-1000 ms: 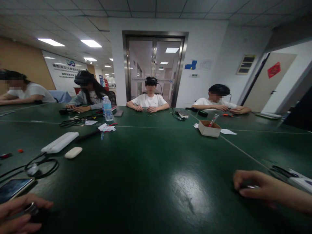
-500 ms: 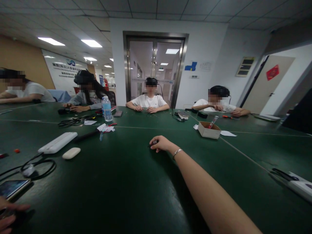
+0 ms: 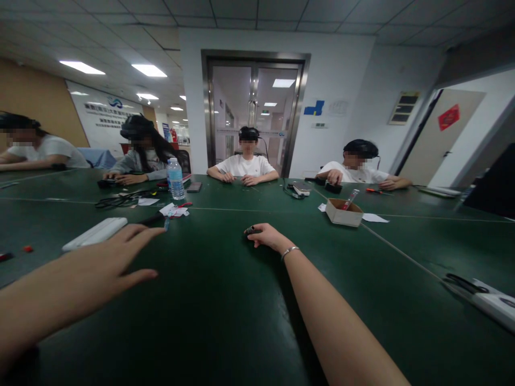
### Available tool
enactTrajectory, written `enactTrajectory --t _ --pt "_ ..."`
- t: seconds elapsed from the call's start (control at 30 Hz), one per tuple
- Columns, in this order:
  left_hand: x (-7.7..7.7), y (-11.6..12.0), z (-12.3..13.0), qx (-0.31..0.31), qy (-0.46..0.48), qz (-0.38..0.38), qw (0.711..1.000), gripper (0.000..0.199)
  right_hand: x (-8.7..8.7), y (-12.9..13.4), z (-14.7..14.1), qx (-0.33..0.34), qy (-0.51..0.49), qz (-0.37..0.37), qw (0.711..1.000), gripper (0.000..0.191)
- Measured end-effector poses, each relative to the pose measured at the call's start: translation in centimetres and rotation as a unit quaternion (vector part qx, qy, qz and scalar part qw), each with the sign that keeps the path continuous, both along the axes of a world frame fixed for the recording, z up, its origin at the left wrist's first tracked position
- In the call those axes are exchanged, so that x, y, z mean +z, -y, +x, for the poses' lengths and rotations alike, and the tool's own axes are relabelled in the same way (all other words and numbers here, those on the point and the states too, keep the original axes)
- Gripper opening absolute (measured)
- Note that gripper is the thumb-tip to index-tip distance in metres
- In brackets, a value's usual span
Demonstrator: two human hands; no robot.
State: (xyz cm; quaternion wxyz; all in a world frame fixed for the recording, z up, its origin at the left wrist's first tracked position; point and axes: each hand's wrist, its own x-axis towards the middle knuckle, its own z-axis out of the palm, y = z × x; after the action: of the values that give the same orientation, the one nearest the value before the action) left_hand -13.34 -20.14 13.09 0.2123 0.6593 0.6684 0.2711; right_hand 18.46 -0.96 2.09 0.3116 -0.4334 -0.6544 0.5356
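My right hand (image 3: 265,237) rests at the middle of the green table (image 3: 201,311), its fingers closed around a small dark object (image 3: 251,230). That object looks short and cylindrical, but most of it is hidden by the fingers. On the left, my left hand (image 3: 124,254) is held above the table with its fingers stretched out and nothing in it. It covers the place of the white earbud-like case and partly hides a long white device (image 3: 94,233). A small blue item (image 3: 167,223) shows just beyond its fingertips.
Beyond stand a water bottle (image 3: 175,179), crumpled paper (image 3: 176,210) and black cables (image 3: 120,201). An open box (image 3: 344,213) holding a clear tube is at the right. A white power strip (image 3: 494,303) lies at the right edge. Several people sit around the table.
My left hand has come in from the lower left corner and reached forward over the table. My right hand has barely moved. At the right, a person's hand has moved to a black object.
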Motion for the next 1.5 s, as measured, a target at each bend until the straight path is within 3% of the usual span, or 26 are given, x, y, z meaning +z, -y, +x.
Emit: enactTrajectory --t 0.07,0.17,0.27,0.37,0.57,0.7,0.83,1.0,1.23,1.5 --pt "0.2 -3.4 4.0 -0.13 -0.03 0.044 0.99 0.052 -0.3 -0.1 0.0 -0.001 0.013 0.021 1.0 0.013" --pt "-1.0 -9.0 10.3 -0.302 -0.074 0.081 0.947 0.039 -0.6 -0.1 -0.1 0.0 0.012 0.044 0.999 0.008" --pt "-3.4 -13.8 14.8 -0.33 -0.112 0.179 0.92 0.035 -0.8 0.0 -0.3 -0.017 -0.005 0.056 0.998 0.004" --pt "-5.8 -16.8 17.0 -0.322 -0.092 0.211 0.918 0.026 -0.9 0.0 -0.6 -0.052 -0.035 0.042 0.997 0.008" --pt "-10.3 -19.0 16.8 -0.187 0.052 0.236 0.952 0.019 -0.9 0.0 -1.3 -0.062 -0.086 0.013 0.994 0.011" --pt "-12.0 -19.5 15.6 -0.156 0.164 0.187 0.956 0.02 -1.0 0.0 -1.4 -0.091 -0.097 -0.001 0.991 0.014" --pt "-12.6 -20.0 15.2 -0.156 0.219 0.129 0.954 0.024 -0.8 0.0 -1.0 -0.112 -0.144 -0.037 0.983 0.018" --pt "-13.0 -20.4 15.0 -0.149 0.227 0.126 0.954 0.024 -0.5 0.0 -0.3 -0.11 -0.215 -0.076 0.967 0.019" --pt "-12.9 -20.2 15.1 -0.13 0.273 0.117 0.946 0.023 -0.8 -0.2 -0.2 -0.134 -0.26 -0.049 0.955 0.025" --pt "-13.0 -20.4 14.8 -0.11 0.267 0.106 0.952 0.021 -0.7 0.0 0.0 -0.113 -0.276 -0.05 0.953 0.023"
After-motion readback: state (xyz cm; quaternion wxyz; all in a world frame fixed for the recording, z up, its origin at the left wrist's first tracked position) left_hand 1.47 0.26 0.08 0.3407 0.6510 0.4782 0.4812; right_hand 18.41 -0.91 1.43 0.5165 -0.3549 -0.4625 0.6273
